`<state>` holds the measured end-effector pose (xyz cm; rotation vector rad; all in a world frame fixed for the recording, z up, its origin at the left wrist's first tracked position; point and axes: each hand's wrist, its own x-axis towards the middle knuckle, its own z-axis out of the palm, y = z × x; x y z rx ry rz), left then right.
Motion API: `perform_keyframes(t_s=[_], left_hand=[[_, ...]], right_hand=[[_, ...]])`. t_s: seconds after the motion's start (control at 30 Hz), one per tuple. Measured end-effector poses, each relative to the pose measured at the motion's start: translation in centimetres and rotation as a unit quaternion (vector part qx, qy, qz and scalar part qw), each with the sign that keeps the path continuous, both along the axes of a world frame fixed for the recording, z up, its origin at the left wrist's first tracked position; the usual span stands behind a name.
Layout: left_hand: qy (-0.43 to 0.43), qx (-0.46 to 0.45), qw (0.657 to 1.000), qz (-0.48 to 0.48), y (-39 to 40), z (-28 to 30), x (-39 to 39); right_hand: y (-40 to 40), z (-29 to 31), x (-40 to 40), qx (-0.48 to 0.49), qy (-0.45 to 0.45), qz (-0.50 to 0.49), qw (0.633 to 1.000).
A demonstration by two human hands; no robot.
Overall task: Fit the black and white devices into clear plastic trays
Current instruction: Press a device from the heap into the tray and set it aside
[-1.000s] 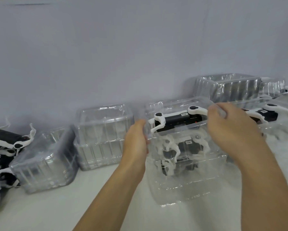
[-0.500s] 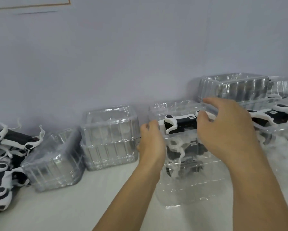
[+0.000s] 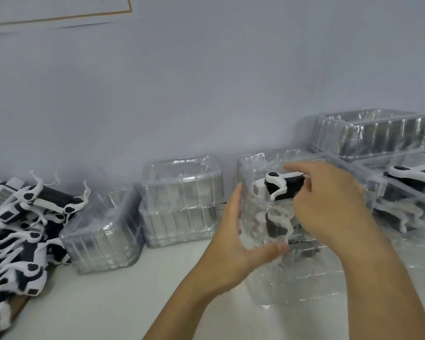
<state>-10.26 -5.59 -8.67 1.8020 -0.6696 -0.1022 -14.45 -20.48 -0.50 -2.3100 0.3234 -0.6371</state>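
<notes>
On the white table [image 3: 108, 303], right hand [image 3: 329, 204] fingers pinch the top device [image 3: 280, 187].

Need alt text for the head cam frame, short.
A person's left hand steadies a stack of clear trays on a white table while the right hand presses a black and white device into the top tray. Empty trays and a pile of loose devices sit to the left.
</notes>
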Motion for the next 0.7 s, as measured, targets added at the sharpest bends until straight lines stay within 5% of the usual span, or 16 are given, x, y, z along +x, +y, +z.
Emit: perform_keyframes(t_s=[0.4,0.7], left_hand=[[-0.032,0.051,0.996,0.063,-1.0,-1.1,0.1],[-0.17,0.19,0.96,0.119,-1.1,-1.2,-0.7]], right_hand=[[0.1,-0.1,0.0,0.018,-0.07,-0.014,0.997],[0.6,-0.2,0.0,0.011,-0.079,-0.02,0.997]])
